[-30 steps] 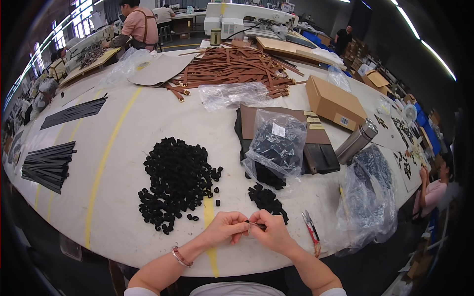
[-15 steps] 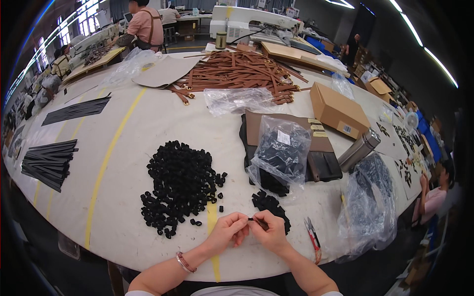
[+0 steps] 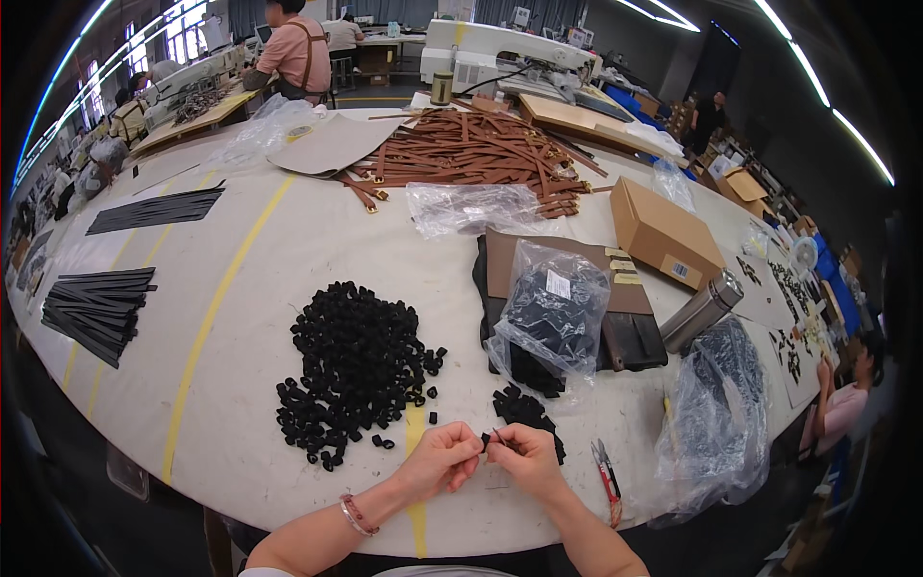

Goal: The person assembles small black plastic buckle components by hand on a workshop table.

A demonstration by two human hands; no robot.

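Observation:
Close to the table's front edge, my left hand [image 3: 444, 458] pinches a small black piece [image 3: 486, 439] between thumb and fingertips. Beside it my right hand [image 3: 529, 460] is closed, its fingertips almost meeting the left ones; a thin dark thing shows between them, too small to make out. A large heap of small black loops [image 3: 356, 361] lies to the left of and beyond my hands. Just behind my right hand is a lower pile of small black pieces [image 3: 527, 412], partly hidden by it. Thread snips with red handles [image 3: 608, 481] lie to its right.
Clear plastic bags [image 3: 716, 413] and a steel flask [image 3: 704, 310] are at the right, near a cardboard box [image 3: 665, 231]. Brown buckled straps [image 3: 471, 154] are heaped at the far side. Black strips [image 3: 96, 313] lie at left. Other people work around the room.
The black piece now shows more fully at my left fingertips; before, only a thin edge was visible between both hands. The whole view has shifted slightly.

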